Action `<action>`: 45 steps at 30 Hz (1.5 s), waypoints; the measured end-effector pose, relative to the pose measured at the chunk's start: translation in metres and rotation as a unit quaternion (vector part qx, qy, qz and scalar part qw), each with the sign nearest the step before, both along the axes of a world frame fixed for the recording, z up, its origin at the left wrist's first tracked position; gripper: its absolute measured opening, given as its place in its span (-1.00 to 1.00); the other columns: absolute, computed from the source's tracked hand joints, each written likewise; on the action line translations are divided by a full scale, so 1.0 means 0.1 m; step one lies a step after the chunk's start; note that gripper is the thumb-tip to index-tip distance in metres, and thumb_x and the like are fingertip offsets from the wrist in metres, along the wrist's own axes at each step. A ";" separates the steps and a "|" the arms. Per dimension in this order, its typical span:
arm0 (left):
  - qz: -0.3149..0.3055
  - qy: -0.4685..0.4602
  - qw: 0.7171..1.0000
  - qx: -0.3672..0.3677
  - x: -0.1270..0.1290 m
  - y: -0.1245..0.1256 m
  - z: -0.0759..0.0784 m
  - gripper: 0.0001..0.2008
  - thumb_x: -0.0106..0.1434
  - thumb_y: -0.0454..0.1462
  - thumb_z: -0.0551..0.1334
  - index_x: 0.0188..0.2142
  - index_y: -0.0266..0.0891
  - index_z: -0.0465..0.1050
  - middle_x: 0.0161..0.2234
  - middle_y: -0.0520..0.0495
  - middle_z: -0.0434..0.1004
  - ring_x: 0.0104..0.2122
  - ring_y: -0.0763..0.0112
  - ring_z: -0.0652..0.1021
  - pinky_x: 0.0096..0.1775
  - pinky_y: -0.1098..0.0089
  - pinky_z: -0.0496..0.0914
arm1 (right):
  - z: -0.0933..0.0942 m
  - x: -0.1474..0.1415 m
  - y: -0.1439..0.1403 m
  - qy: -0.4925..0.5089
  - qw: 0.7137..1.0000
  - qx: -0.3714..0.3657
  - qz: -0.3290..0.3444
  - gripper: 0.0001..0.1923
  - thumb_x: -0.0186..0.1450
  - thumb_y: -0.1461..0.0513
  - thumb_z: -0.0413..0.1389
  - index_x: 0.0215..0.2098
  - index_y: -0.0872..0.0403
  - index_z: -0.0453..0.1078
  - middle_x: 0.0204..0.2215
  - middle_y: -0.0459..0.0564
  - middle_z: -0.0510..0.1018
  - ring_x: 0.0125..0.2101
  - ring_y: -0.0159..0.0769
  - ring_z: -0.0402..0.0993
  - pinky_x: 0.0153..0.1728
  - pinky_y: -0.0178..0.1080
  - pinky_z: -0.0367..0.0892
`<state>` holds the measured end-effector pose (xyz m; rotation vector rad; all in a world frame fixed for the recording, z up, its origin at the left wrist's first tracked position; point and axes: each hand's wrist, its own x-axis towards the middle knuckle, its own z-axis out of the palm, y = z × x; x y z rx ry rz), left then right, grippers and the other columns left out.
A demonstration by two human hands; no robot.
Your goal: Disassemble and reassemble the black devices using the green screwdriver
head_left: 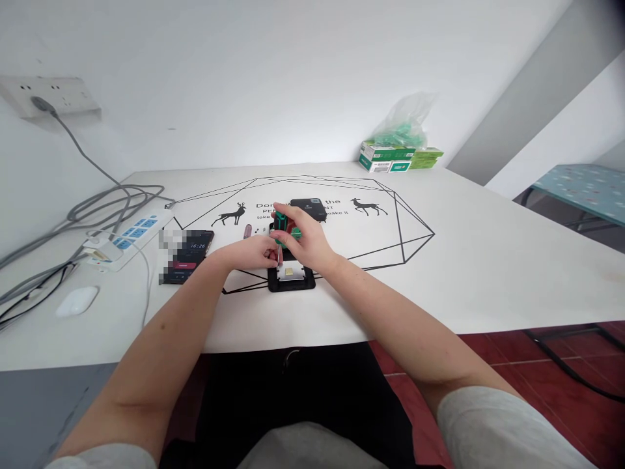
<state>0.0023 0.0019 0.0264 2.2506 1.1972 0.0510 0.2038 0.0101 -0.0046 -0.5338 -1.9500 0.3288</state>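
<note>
My right hand point(301, 242) grips a small green-handled screwdriver point(280, 225), held upright with its thin shaft pointing down at a black device point(291, 280) lying open on the white table point(439, 273). A pale metal plate with a small gold square shows inside the device. My left hand point(254, 253) rests at the device's left edge, with the fingertips against it near the screwdriver's tip. A second black rectangular piece point(308, 208) lies just beyond my hands.
A phone point(187, 255) with a lit screen lies left of the device, a small pinkish object point(247, 230) next to it. Further left are a power strip point(127, 238), grey cables point(97, 205) and a white earbud case point(77, 301). Green boxes and a plastic bag point(399, 151) stand at the far edge.
</note>
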 end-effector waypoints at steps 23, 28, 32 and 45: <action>0.239 0.151 0.914 0.291 -0.15 0.22 -0.17 -0.70 0.50 -0.30 0.11 -0.03 -0.23 0.65 0.00 -0.33 0.59 0.07 -0.12 0.55 0.03 0.04 0.48 | 0.03 0.10 0.00 0.043 0.998 0.010 -0.036 -0.58 0.52 -0.04 0.17 0.24 -0.08 0.33 -0.13 0.03 0.51 -0.21 -0.15 0.46 -0.13 0.00 0.55; 0.236 0.173 0.911 0.290 -0.13 0.21 -0.21 -0.67 0.51 -0.27 0.10 0.01 -0.24 0.66 0.04 -0.36 0.58 0.13 -0.16 0.50 0.08 0.00 0.45 | -0.02 0.08 -0.01 0.099 0.991 -0.092 0.013 -0.47 0.44 -0.10 0.29 0.19 -0.10 0.24 0.18 0.12 0.53 -0.13 -0.20 0.61 0.00 0.03 0.60; 0.246 0.178 0.904 0.301 -0.13 0.21 -0.26 -0.68 0.49 -0.23 0.17 0.09 -0.17 0.64 0.21 -0.35 0.52 0.28 -0.24 0.36 0.21 -0.09 0.36 | -0.04 0.07 -0.03 0.117 0.985 -0.124 0.040 -0.42 0.40 -0.15 0.32 0.17 -0.10 0.22 0.18 0.13 0.57 -0.10 -0.18 0.66 0.05 0.05 0.60; 0.250 0.184 0.904 0.294 -0.16 0.22 -0.33 -0.54 0.44 -0.27 0.14 0.27 -0.22 0.54 0.39 -0.41 0.37 0.37 -0.30 0.25 0.29 -0.24 0.28 | 0.09 0.14 -0.07 0.051 0.998 0.038 -0.014 -0.59 0.59 -0.05 0.03 0.25 -0.07 0.45 0.01 0.12 0.61 -0.13 -0.13 0.53 -0.05 0.06 0.57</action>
